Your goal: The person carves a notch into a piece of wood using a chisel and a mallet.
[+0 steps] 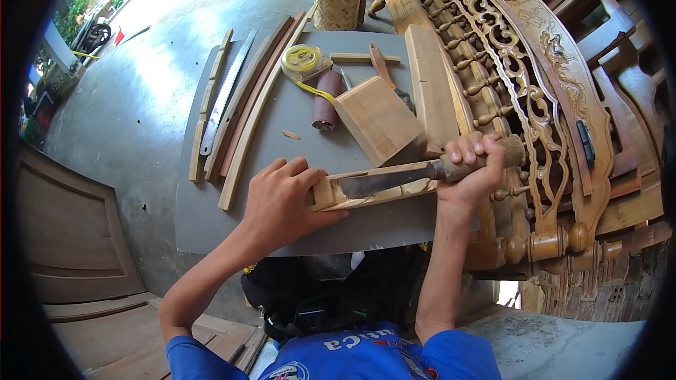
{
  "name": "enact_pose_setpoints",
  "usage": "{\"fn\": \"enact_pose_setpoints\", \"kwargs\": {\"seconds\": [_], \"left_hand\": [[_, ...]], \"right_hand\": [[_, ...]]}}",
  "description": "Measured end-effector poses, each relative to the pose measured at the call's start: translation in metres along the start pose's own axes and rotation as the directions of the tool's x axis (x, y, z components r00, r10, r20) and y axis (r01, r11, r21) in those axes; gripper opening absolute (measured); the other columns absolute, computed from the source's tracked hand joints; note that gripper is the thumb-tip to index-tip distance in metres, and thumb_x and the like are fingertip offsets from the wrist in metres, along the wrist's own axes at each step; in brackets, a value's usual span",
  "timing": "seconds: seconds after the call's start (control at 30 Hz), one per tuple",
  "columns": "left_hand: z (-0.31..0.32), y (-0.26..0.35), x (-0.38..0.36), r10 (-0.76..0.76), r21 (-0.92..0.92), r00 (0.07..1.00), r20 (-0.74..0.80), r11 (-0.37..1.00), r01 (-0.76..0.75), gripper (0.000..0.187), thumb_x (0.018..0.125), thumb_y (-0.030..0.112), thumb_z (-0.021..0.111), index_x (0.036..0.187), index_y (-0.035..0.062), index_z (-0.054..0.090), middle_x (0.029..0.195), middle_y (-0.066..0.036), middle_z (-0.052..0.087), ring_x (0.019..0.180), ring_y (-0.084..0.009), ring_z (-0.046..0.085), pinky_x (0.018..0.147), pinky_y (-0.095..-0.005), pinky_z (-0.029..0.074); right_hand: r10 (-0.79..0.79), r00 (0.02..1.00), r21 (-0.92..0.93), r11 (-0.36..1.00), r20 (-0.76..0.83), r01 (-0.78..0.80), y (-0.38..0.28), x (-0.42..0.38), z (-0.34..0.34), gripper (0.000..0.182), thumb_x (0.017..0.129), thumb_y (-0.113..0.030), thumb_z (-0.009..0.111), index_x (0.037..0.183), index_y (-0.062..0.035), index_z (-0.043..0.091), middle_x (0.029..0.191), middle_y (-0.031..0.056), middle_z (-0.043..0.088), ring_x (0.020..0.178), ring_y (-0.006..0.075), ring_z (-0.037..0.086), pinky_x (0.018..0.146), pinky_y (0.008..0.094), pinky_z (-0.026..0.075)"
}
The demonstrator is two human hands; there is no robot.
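My left hand (280,200) is closed on the left end of a short wooden piece (327,194) with a long hollow cut into it. My right hand (470,167) grips the rounded wooden handle of a chisel (384,181). The chisel's wide, flat blade lies along the hollow, its tip pointing toward my left hand. Just beyond the piece sits a pale wooden block (380,123). A yellow tape measure (304,63) and a dark red cylinder (327,102) lie behind it on the grey board (282,158).
On the left of the board are a handsaw (229,91) and several long wooden strips (264,105). A tool with a wooden handle (380,67) lies near the far edge. Carved wooden furniture (517,91) stands close on the right. A wood chip (291,135) lies mid-board.
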State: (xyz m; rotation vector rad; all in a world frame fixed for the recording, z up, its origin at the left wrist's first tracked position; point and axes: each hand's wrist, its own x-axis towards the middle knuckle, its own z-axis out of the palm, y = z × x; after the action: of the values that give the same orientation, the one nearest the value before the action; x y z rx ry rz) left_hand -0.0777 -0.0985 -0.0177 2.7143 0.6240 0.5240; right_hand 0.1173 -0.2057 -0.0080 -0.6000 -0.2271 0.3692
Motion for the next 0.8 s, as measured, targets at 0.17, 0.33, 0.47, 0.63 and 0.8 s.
{"fn": "enact_pose_setpoints", "kwargs": {"seconds": [0.17, 0.33, 0.47, 0.63, 0.8], "left_hand": [[-0.001, -0.002, 0.000, 0.013, -0.002, 1.000, 0.020, 1.000, -0.013, 0.044, 0.056, 0.042, 0.075, 0.081, 0.0063, 0.065, 0.072, -0.005, 0.055, 0.068, -0.0209, 0.053, 0.061, -0.0317, 0.045], [0.001, -0.003, 0.001, 0.032, 0.006, 0.999, -0.002, 0.999, -0.032, 0.048, 0.054, 0.041, 0.078, 0.080, 0.0031, 0.063, 0.070, -0.006, 0.055, 0.066, -0.0201, 0.053, 0.059, -0.0313, 0.044], [0.001, -0.003, 0.000, 0.017, -0.008, 1.000, 0.006, 1.000, -0.017, 0.048, 0.055, 0.042, 0.076, 0.080, 0.0030, 0.063, 0.071, -0.006, 0.056, 0.069, -0.0207, 0.054, 0.061, -0.0313, 0.044], [0.001, 0.000, 0.002, 0.018, -0.002, 1.000, 0.014, 1.000, -0.018, 0.045, 0.056, 0.041, 0.075, 0.079, 0.0044, 0.063, 0.073, -0.006, 0.056, 0.070, -0.0216, 0.054, 0.063, -0.0321, 0.045], [0.001, -0.004, -0.002, 0.026, -0.001, 1.000, 0.005, 1.000, -0.026, 0.045, 0.056, 0.040, 0.075, 0.080, 0.0040, 0.063, 0.072, -0.006, 0.056, 0.070, -0.0210, 0.054, 0.063, -0.0314, 0.045]], "right_hand": [[0.126, 0.978, 0.000, 0.992, 0.166, -0.128, 0.000, 0.023, 0.003, 0.013, 0.075, -0.010, 0.049, 0.082, -0.0166, 0.042, 0.060, -0.0031, 0.037, 0.047, 0.0078, 0.037, 0.047, 0.0256, 0.036], [0.153, 0.978, -0.011, 0.988, 0.139, -0.153, -0.001, 0.035, -0.001, 0.014, 0.074, -0.009, 0.050, 0.082, -0.0161, 0.042, 0.059, -0.0031, 0.037, 0.047, 0.0081, 0.038, 0.047, 0.0269, 0.037], [0.163, 0.981, -0.002, 0.986, 0.108, -0.164, 0.007, 0.029, 0.001, 0.013, 0.073, -0.010, 0.051, 0.080, -0.0164, 0.042, 0.059, -0.0038, 0.037, 0.048, 0.0075, 0.038, 0.047, 0.0255, 0.036], [0.158, 0.986, 0.044, 0.986, 0.046, -0.160, 0.005, 0.021, 0.000, 0.013, 0.073, -0.010, 0.051, 0.079, -0.0172, 0.042, 0.059, -0.0045, 0.036, 0.048, 0.0073, 0.038, 0.046, 0.0246, 0.036], [0.102, 0.994, -0.024, 0.995, 0.042, -0.101, -0.007, 0.028, -0.009, 0.011, 0.074, -0.009, 0.049, 0.080, -0.0165, 0.043, 0.059, -0.0036, 0.036, 0.049, 0.0081, 0.039, 0.048, 0.0264, 0.035]]}}
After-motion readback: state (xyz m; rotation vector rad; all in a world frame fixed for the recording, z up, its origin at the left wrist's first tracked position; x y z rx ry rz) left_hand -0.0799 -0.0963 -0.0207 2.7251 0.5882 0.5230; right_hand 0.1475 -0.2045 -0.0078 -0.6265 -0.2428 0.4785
